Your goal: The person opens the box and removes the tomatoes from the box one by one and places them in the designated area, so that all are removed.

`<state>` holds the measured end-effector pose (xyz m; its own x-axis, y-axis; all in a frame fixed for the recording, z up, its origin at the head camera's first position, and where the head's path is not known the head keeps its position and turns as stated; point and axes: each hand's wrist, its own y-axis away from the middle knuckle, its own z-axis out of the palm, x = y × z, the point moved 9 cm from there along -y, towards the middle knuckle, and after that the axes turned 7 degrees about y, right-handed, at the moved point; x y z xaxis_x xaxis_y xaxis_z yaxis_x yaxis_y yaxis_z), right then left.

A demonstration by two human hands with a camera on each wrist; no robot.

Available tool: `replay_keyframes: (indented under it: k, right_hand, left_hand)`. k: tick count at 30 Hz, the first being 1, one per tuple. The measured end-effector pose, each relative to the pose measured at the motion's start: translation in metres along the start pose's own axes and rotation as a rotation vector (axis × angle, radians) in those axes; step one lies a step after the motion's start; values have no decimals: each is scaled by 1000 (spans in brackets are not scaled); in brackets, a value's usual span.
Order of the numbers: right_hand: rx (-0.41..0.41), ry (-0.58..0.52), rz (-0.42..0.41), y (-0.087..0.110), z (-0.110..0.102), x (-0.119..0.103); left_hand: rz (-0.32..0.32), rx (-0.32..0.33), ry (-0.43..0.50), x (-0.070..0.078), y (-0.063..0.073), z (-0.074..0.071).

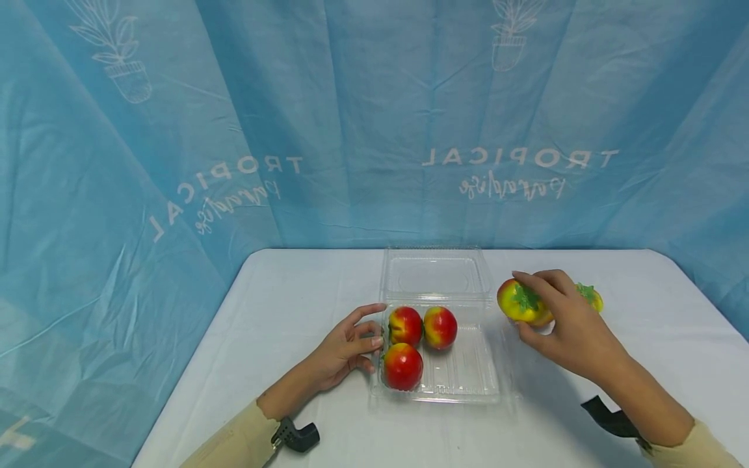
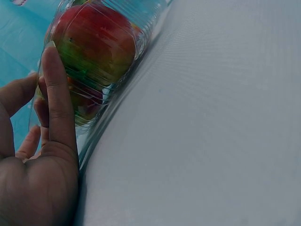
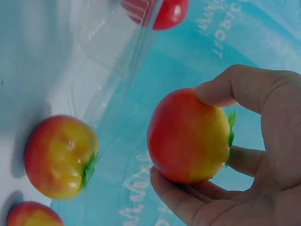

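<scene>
My right hand (image 1: 566, 328) is gripping a red-yellow fruit (image 3: 186, 139) — my left hand (image 1: 344, 351), fingers relaxed, is touching the clear container (image 1: 475, 356) that is holding three fruits (image 1: 404, 365).

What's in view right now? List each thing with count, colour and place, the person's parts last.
Backdrop: 1, blue, behind the table
Plant prints: 2, white, top of the backdrop
Lettering: at least 2 patches, white, on the backdrop
Table: 1, white, below everything
Box: 1, clear, on the table
Lid: 1, clear, open behind the box
Boxed fruit: 3, red and yellow, toward the box's left
Loose fruit: 2, red and yellow, right of the box
Held fruit: 1, red and yellow, in the right grip
Wrist gear: 2, black, one per wrist
Sleeves: 2, beige, on the forearms
Left grip: 1, bare, touching the box's left side
Right grip: 1, bare, right of the box
</scene>
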<state>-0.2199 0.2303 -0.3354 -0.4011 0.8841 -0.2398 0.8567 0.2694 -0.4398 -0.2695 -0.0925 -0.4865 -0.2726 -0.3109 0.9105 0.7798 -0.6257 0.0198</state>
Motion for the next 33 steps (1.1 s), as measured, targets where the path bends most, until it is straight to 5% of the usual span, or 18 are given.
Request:
replay_keyframes:
  k: [33]
  right_hand:
    - [-1, 48, 188, 3, -34, 68]
  left_hand:
    - [-18, 10, -6, 0, 1, 1]
